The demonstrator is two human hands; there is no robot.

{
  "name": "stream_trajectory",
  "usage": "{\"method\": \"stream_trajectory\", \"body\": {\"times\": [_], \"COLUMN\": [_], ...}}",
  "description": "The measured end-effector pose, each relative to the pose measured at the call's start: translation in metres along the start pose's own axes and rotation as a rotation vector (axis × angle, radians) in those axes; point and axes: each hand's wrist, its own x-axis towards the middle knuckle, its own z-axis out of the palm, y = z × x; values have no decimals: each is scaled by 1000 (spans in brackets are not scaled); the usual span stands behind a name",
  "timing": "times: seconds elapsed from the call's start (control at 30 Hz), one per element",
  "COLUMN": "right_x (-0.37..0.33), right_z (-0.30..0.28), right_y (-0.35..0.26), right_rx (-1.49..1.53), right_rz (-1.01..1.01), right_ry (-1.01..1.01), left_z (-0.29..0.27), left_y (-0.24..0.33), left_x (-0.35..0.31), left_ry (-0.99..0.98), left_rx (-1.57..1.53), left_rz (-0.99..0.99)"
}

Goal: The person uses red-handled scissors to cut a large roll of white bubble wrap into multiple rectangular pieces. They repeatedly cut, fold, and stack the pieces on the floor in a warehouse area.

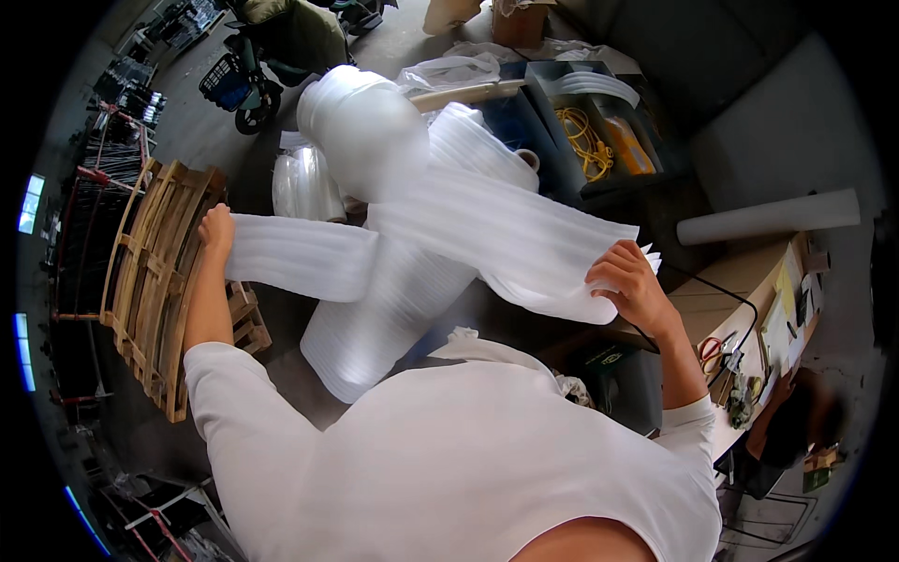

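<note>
My left hand (217,230) is out to the left, closed on the end of a white ribbed foam strip (304,255). My right hand (634,283) grips the edge of a wider stretch of white foam sheet (520,223), its fingers curled over the corner. Between my hands the two lengths cross over a large white foam roll (384,314) lying at a slant. Whether they are one continuous sheet is hidden where they overlap. Another foam roll (348,103) rises behind them, partly blurred, and a further one (482,145) lies beyond the right-hand stretch.
Wooden pallets (159,281) stand at the left. A grey bin (599,122) at the back right holds a yellow cord (582,140). On the right is a cardboard-topped table (721,309) with scissors (712,351) and a long white roll (768,217). Someone in dark clothes (796,417) is beyond it.
</note>
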Motion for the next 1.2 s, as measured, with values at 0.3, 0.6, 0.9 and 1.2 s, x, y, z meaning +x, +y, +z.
{"method": "stream_trajectory", "body": {"times": [0.3, 0.6, 0.9, 1.2], "right_x": [65, 286, 404, 429], "right_z": [-39, 38, 113, 140], "right_y": [87, 70, 132, 133], "right_rx": [-177, -149, 432, 694], "right_rz": [380, -481, -246, -137], "right_ry": [-351, -318, 11, 179], "left_z": [0, -49, -33, 3], "left_y": [-73, 144, 267, 257], "left_x": [72, 86, 45, 55], "left_ry": [202, -469, -992, -593], "left_rx": [24, -1247, -2405, -1678], "left_rz": [-104, 176, -169, -26]}}
